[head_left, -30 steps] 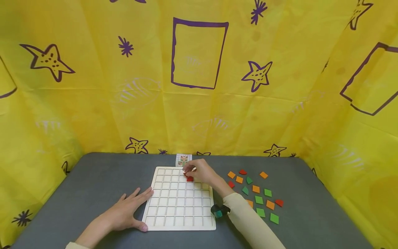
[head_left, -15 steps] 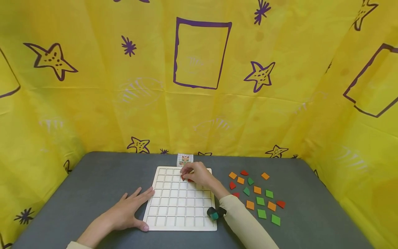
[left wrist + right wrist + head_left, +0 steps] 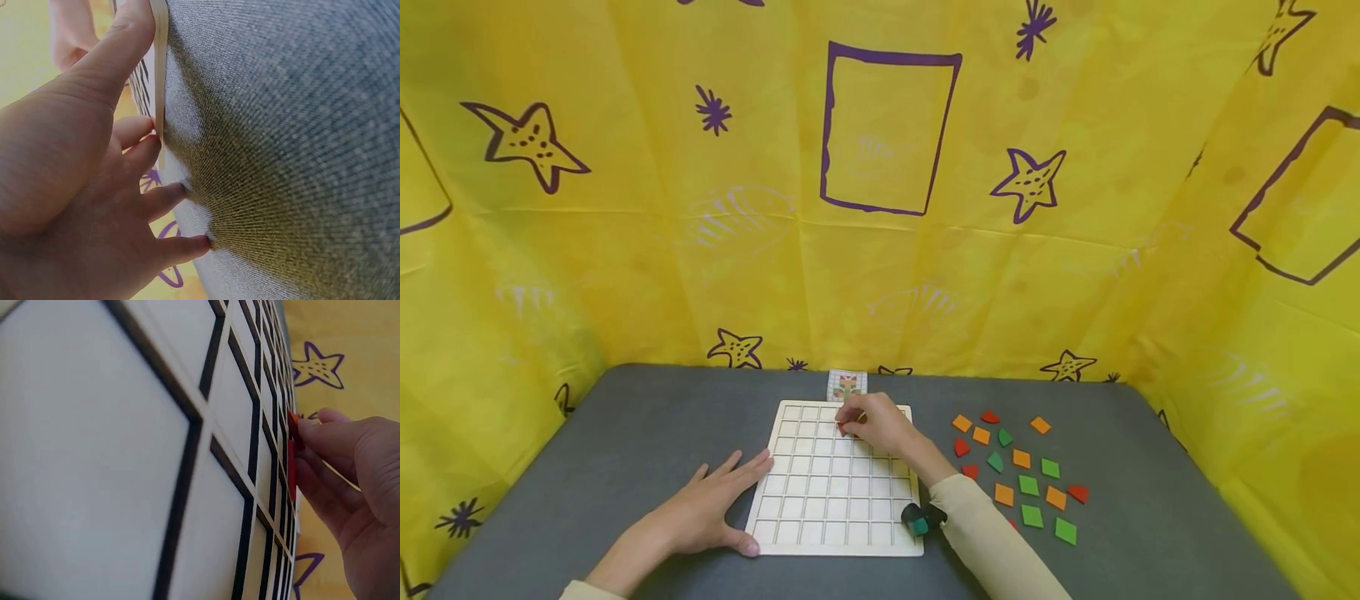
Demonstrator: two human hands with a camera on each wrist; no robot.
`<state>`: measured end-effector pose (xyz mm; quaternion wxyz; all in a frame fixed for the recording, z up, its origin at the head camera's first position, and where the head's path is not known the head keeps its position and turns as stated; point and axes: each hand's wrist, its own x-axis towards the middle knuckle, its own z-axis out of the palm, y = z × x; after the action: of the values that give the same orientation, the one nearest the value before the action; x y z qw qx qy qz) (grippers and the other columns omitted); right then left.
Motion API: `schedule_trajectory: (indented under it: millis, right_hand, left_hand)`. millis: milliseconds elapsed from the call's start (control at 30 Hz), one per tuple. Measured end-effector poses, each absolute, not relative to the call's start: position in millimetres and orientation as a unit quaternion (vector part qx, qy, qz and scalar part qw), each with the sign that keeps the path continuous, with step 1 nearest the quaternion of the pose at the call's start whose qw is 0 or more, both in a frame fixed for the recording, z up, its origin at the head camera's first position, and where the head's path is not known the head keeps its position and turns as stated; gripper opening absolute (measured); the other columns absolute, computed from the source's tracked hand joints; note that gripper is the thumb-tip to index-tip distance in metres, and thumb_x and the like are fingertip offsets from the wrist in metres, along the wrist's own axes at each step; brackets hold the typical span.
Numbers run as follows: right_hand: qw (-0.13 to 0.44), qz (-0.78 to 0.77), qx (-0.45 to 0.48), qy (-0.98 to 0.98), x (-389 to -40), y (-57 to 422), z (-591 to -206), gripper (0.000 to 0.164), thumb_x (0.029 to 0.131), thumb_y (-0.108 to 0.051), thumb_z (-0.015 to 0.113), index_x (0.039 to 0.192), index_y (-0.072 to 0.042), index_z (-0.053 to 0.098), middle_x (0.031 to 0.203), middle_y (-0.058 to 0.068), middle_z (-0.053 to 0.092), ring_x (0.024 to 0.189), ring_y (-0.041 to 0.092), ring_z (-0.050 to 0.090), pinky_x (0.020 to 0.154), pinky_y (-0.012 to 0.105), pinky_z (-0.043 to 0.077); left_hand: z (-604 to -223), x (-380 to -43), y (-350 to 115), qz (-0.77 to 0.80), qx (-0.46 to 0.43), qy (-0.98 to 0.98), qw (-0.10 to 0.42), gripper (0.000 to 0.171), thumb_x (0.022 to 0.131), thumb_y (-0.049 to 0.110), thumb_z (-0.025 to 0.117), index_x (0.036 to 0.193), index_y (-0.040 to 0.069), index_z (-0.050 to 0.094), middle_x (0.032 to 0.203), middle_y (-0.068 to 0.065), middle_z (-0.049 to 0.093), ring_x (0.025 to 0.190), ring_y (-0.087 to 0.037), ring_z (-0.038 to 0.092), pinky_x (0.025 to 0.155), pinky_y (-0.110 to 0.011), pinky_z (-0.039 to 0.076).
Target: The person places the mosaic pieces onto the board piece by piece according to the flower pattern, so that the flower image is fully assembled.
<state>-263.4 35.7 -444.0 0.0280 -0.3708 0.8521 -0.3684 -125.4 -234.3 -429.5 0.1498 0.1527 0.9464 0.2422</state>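
A white wooden grid board (image 3: 820, 507) lies flat on the dark table. My left hand (image 3: 703, 510) rests at its left side with fingers spread, the thumb and fingertips touching the board's edge (image 3: 160, 75). Over the board's far rows my right hand (image 3: 883, 425) pinches a small red tile (image 3: 842, 430) between thumb and fingers. In the right wrist view this pinched tile (image 3: 294, 428) is by the grid, close beside a second red tile (image 3: 292, 470) set in the board. The head view has that second tile hidden behind the right hand.
Loose orange (image 3: 1021, 458), green (image 3: 1028, 485) and red (image 3: 1077, 493) tiles lie scattered on the table (image 3: 1120, 467) right of the board. A small pattern card (image 3: 847, 383) is behind the board's far edge. Yellow printed cloth (image 3: 880, 275) encloses the back and sides.
My right hand has shifted slightly left with the red tile and lowered a little over the board. The second red tile has gone from sight behind it. The left hand stays put.
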Motion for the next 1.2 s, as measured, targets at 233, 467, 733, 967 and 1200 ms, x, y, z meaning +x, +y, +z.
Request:
schedule_trajectory:
  millis: [233, 467, 733, 967, 1200]
  right_hand:
    - [0.027, -0.361, -0.375, 0.854, -264.1, 38.2, -442.6, 0.012, 0.087, 0.002, 0.070, 0.095, -0.005, 0.073, 0.087, -0.002, 0.071, 0.081, 0.006, 0.064, 0.074, 0.018, 0.053]
    - [0.031, -0.354, -0.368, 0.860, -264.7, 37.5, -443.2, 0.014, 0.087, 0.003, 0.069, 0.098, -0.006, 0.073, 0.089, -0.002, 0.071, 0.081, 0.005, 0.063, 0.074, 0.018, 0.053]
    - [0.034, -0.345, -0.364, 0.864, -265.7, 35.2, -442.6, 0.012, 0.089, 0.000, 0.069, 0.098, -0.006, 0.073, 0.088, 0.000, 0.071, 0.080, 0.004, 0.062, 0.073, 0.018, 0.052]
    - [0.042, -0.341, -0.363, 0.866, -265.2, 35.6, -441.9, 0.012, 0.086, -0.007, 0.075, 0.098, -0.009, 0.073, 0.087, -0.003, 0.070, 0.080, 0.004, 0.062, 0.074, 0.019, 0.052]
    - [0.038, -0.341, -0.368, 0.865, -265.9, 36.4, -442.5, 0.014, 0.085, -0.005, 0.075, 0.098, -0.008, 0.073, 0.090, 0.000, 0.071, 0.081, 0.005, 0.063, 0.074, 0.019, 0.052]
  left_hand:
    - [-429.3, -126.1, -233.1, 0.238, 0.152, 0.948, 0.149, 0.112, 0.057, 0.052, 0.086, 0.151, 0.013, 0.039, 0.158, -0.007, 0.033, 0.143, -0.048, 0.020, 0.102, -0.078, 0.009]
    - [-426.5, -125.2, -231.7, 0.240, 0.153, 0.947, 0.151, 0.112, 0.058, 0.051, 0.086, 0.151, 0.013, 0.039, 0.158, -0.008, 0.033, 0.143, -0.049, 0.020, 0.103, -0.078, 0.009]
    - [-426.7, -125.5, -231.6, 0.239, 0.156, 0.947, 0.149, 0.112, 0.058, 0.052, 0.086, 0.151, 0.012, 0.038, 0.158, -0.009, 0.033, 0.143, -0.049, 0.020, 0.103, -0.078, 0.010]
    - [-426.8, -124.6, -232.1, 0.241, 0.157, 0.946, 0.147, 0.112, 0.058, 0.052, 0.086, 0.151, 0.012, 0.038, 0.157, -0.009, 0.033, 0.143, -0.049, 0.020, 0.103, -0.078, 0.009]
    - [-426.7, -124.9, -232.2, 0.238, 0.152, 0.947, 0.151, 0.112, 0.058, 0.052, 0.086, 0.151, 0.013, 0.038, 0.158, -0.008, 0.033, 0.143, -0.048, 0.020, 0.103, -0.078, 0.009]
